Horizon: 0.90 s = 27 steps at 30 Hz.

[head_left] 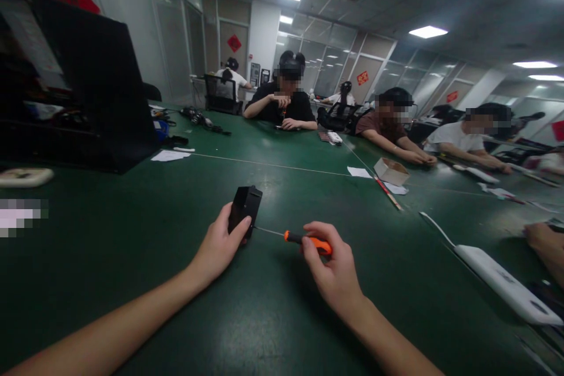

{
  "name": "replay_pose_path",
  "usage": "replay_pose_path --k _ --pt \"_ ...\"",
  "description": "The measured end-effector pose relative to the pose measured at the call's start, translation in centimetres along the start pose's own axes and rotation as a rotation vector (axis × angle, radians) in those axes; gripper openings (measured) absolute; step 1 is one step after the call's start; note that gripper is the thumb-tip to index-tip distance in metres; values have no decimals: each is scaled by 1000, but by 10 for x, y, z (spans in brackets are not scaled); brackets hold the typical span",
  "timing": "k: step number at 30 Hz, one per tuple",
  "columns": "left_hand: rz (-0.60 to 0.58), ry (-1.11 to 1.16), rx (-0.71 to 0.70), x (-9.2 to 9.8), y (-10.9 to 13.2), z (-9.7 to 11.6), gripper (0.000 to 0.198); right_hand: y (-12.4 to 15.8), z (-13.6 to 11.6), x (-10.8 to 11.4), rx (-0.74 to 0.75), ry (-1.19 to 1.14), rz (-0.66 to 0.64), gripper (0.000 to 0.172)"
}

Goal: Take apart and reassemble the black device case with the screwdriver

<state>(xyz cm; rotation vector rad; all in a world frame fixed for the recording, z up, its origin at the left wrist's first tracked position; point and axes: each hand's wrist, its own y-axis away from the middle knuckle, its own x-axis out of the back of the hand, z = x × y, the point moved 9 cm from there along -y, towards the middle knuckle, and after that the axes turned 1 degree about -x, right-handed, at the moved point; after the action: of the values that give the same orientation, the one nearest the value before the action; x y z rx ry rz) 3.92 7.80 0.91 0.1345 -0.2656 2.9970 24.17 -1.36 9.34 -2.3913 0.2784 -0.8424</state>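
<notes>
My left hand (219, 244) grips a small black box-shaped part (245, 204) that stands on the green table (132, 235). My right hand (331, 267) is closed round the orange handle of a screwdriver (307, 240). The screwdriver's thin metal shaft points left, and its tip meets the lower side of the black part beside my left thumb.
A white power strip (502, 279) lies at the right. A small cardboard box (391, 171), paper scraps and a pencil lie further back. A big black case (83, 88) stands at the left. Several people sit along the far and right sides; another person's hand (544, 241) shows at right.
</notes>
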Motion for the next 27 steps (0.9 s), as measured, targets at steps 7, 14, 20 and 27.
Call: replay_pose_path --k 7,14,20,27 --pt "-65 -44 -33 -5 -3 1 50 1 -15 7 167 42 51 17" --pt "-108 -122 -76 -10 2 9 47 4 -28 22 272 96 182 12" --pt "-138 -200 -111 -14 6 15 47 5 -30 19 307 99 158 17" --pt "-142 -193 -94 -14 5 10 49 4 -29 21 327 125 160 18"
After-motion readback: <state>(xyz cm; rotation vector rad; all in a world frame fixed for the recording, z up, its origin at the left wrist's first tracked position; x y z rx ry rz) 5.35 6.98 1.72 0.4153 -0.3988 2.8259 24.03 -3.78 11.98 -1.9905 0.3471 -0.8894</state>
